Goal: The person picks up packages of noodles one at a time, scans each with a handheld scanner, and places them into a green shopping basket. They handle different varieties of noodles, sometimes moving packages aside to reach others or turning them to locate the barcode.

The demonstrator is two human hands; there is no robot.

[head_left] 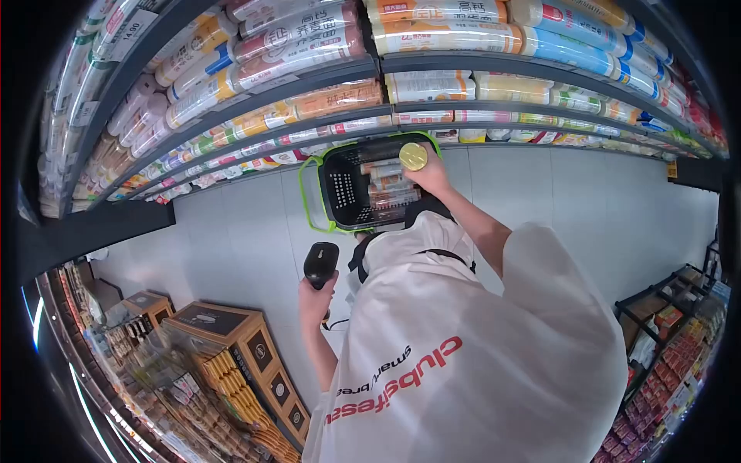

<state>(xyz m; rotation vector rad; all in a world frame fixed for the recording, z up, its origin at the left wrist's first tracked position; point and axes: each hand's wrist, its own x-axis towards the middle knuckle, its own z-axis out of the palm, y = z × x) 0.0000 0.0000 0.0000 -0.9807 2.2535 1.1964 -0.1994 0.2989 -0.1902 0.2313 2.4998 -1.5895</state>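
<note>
My right hand is closed around a cylindrical noodle pack, seen end-on with its round yellow-gold end toward me. It is over the right side of a black shopping basket with a bright green rim and handle. Inside the basket, several similar noodle packs lie side by side. On the left, my left hand grips a black handheld scanner, raised above the floor, its rounded head pointing forward.
Shelves stacked with packaged noodles curve across the front. Behind on the left stands a wooden display with packaged goods. A black rack of snack packets is at right. Pale tiles cover the floor.
</note>
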